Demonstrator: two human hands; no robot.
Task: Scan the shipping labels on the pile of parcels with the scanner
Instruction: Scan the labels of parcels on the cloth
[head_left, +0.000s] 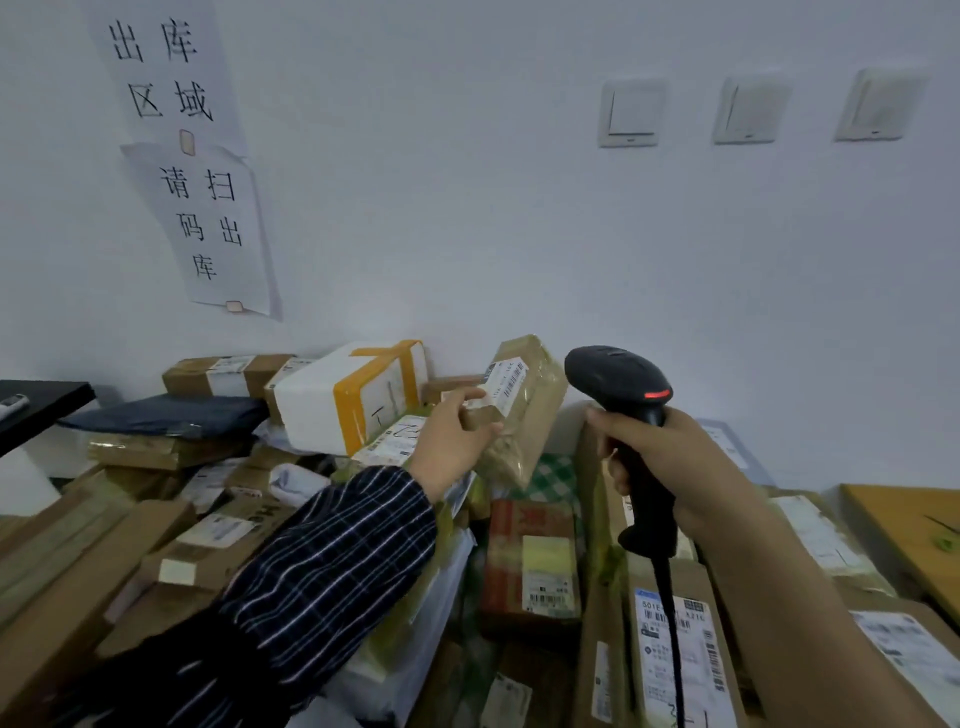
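"Left hand (457, 441) first: status?" the inspector asks.

"Closed on a small brown parcel (524, 415), thumb and fingers curled round its lower left edge. It is held clear above the pile of parcels (208, 545), tilted, at about twelve o'clock from the heap's middle."

"Reason for that hold?"

"My judgement: gripping the edge leaves the shipping label (506, 382) uncovered. The label sits on the upper face, at eleven o'clock from the fingers, barcode showing."

"Right hand (670, 467)?"

"Wrapped round the handle of the black scanner (623, 395), at three o'clock from the parcel and just beside it, not touching. A red light glows on the head, and its cable (670, 623) drops toward six o'clock over a long carton (670, 649). I cannot tell whether the trigger is pressed, nor whether the window faces the label squarely."

"Surroundings?"

"White foam box (322, 405) with yellow tape at nine o'clock from the held parcel, red parcel (524, 561) at six o'clock. Both lie label-up in the heap. Paper notices (208, 223) hang on the wall at ten o'clock."

"Assessment?"

"One parcel presented, many visible below it — the task looks far from finished. Next move likely needs the scanner head turned onto that barcode; glossy tape over the wrap could throw glare."
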